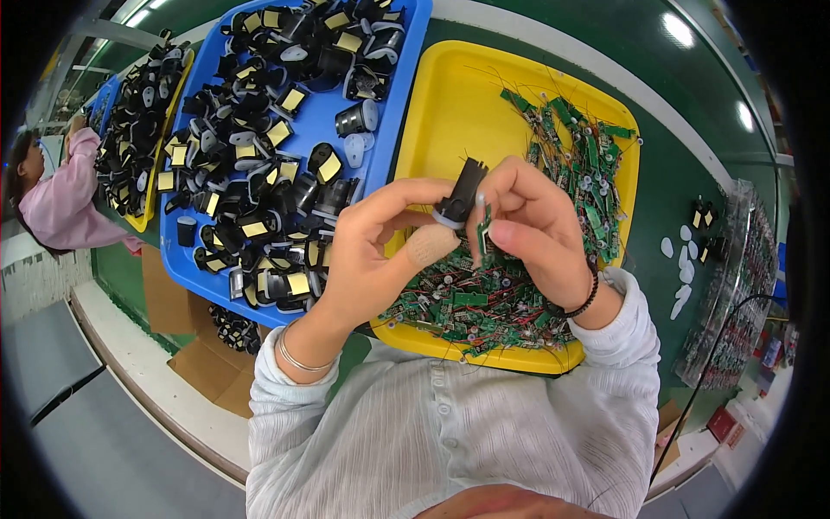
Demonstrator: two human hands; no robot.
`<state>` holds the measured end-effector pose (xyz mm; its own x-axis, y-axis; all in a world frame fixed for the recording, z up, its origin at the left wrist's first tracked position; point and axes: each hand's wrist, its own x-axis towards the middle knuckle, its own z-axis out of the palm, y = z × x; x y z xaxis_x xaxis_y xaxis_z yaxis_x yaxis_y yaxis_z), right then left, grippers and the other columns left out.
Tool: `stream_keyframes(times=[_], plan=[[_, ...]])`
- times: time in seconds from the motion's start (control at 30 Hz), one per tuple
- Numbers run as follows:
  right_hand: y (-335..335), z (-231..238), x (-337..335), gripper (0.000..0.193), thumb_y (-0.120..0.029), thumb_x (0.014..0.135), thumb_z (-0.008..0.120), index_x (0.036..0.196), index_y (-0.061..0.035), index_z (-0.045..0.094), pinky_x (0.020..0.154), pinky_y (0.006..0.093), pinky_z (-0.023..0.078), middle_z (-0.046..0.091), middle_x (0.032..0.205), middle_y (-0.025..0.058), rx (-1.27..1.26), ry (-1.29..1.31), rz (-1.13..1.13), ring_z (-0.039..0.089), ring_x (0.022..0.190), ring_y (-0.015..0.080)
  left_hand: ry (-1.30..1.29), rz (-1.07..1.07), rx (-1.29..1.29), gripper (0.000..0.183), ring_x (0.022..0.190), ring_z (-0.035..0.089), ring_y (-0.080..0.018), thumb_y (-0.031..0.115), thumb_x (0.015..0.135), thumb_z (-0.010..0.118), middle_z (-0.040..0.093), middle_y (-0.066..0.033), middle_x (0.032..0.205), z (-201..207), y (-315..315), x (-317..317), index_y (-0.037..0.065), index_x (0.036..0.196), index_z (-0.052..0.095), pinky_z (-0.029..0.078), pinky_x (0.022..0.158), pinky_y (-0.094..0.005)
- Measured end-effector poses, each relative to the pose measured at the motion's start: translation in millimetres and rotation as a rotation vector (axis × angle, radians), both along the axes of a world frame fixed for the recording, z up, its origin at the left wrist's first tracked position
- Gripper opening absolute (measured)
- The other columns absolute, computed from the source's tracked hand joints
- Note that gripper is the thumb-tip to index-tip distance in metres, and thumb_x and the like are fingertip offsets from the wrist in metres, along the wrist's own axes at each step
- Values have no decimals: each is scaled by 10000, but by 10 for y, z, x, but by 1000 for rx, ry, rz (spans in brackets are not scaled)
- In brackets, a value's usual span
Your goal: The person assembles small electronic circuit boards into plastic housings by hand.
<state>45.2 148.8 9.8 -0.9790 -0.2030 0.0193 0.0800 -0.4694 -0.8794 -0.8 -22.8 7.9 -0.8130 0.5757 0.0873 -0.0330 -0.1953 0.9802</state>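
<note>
Between the thumb and fingers of my left hand [376, 238] is a black plastic housing [464, 192] with a grey end, held tilted over the yellow tray [458, 95]. The left thumb has a tan bandage round it. Just right of the housing, my right hand [536, 229] pinches a small green circuit board [485, 232], its thumb in front of part of the board. The board is close beside the housing; whether they touch I cannot tell. Below and to the right of my hands, many green circuit boards with thin wires [467, 303] lie heaped in the yellow tray.
A blue tray [393, 130] at the left holds black housings, many with pale yellow pads. Grey plastic pieces [686, 259] and wrapped circuit boards [731, 285] lie on the green table at the right. A cardboard box [207, 363] stands below left. Another person in pink [65, 190] works far left.
</note>
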Motion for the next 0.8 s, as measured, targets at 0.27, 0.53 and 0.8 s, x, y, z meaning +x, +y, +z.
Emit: stream_keyframes(times=[0.27,0.53,0.8], plan=[[-39,-8,34,119,-65,813,523,902,-1,476,573,211,396,510,724,51,268,214,-284,481,629,98,-45,-14,93,276,933,538,-146,14,764,623,541,-88,1014,-44,42,-26,-31,1018,525,441,812,-278],[-4,80,30,119,-27,647,672,743,-27,600,460,273,386,551,635,40,922,626,-460,480,539,184,71,-5,48,299,929,541,-174,11,729,656,533,-110,1019,-34,18,6,-22,997,528,435,822,-297],[-16,33,34,174,-20,626,685,780,-17,603,428,271,379,498,608,37,1131,876,-595,457,527,188,26,-7,128,270,972,521,-179,4,746,627,500,-119,1050,-44,54,25,-28,995,528,426,846,-298]])
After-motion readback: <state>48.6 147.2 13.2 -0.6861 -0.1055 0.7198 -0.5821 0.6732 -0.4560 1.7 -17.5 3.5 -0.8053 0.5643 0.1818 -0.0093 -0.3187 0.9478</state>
